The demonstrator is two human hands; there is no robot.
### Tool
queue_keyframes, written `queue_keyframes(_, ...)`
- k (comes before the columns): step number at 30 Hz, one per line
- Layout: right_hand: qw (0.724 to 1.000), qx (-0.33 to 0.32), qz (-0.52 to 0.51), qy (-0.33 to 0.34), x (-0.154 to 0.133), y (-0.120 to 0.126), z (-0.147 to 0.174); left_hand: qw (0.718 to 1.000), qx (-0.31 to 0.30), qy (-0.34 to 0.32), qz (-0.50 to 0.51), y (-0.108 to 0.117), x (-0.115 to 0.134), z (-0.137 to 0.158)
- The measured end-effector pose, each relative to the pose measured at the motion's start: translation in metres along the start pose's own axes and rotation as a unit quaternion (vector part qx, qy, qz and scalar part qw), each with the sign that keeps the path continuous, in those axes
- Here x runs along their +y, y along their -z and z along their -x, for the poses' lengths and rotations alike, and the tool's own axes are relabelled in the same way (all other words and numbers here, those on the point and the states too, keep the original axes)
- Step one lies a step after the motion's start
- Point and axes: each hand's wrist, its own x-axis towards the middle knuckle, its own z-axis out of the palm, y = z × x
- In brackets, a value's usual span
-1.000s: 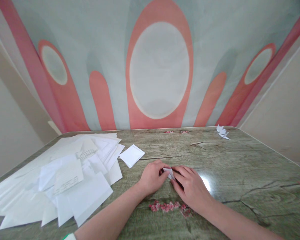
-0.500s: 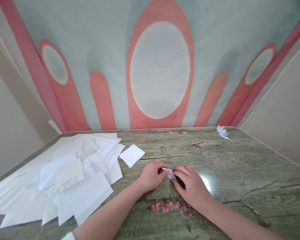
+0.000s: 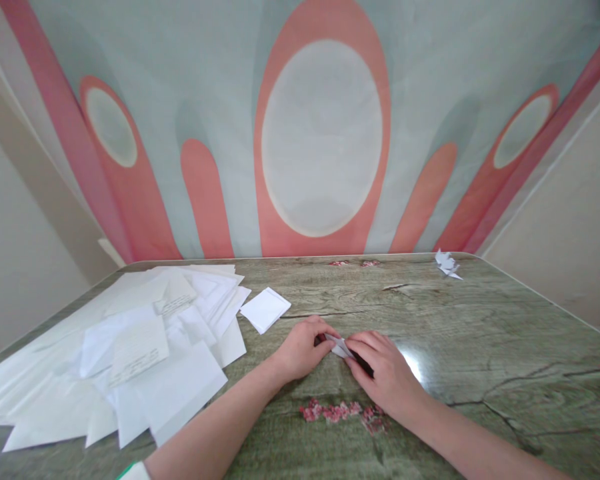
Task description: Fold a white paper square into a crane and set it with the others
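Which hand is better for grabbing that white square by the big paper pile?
Probably the left hand; it's nearer the white square than the right hand is. Both hands hold the folded paper, so the left would have to let go first.

I'm seeing a wood-patterned table (image 3: 480, 327) stretching across my view, pink blossoms (image 3: 335, 411) printed on its near part and a bright reflection (image 3: 412, 365) shining on its surface. Behind it, a grey-green backdrop (image 3: 425, 60) is rising, its coral arch (image 3: 325, 17) framing a large pale oval (image 3: 323, 137), pale walls (image 3: 575, 220) flanking both sides.
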Motion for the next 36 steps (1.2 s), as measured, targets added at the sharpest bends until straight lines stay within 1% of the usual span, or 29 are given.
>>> queue_keyframes(7,1.0,-0.01,0.007,0.016,-0.001,0.0,0.0,1.0,0.024,-0.007,-0.014,-0.001,0.001,0.002)
queue_keyframes(13,1.0,-0.012,0.006,0.024,-0.003,0.002,-0.001,0.997,0.048,-0.035,-0.042,-0.004,0.001,0.004)
queue_keyframes(19,1.0,0.002,0.002,0.031,-0.005,0.003,-0.001,0.996,0.065,-0.034,-0.052,-0.006,0.001,0.004)
queue_keyframes(26,0.999,-0.017,0.005,0.029,-0.006,0.004,-0.002,0.997,0.049,-0.033,-0.056,-0.004,0.001,0.004)
queue_keyframes(30,0.999,-0.019,0.014,0.037,-0.006,0.004,-0.001,0.996,0.027,-0.045,-0.074,0.0,0.004,0.003)
queue_keyframes(33,0.999,-0.017,0.017,0.044,-0.005,0.004,0.0,0.992,0.011,-0.064,-0.108,0.004,0.006,0.002)
queue_keyframes(36,0.999,-0.02,0.023,0.046,-0.006,0.004,-0.001,0.982,-0.003,-0.105,-0.159,0.007,0.008,0.003)
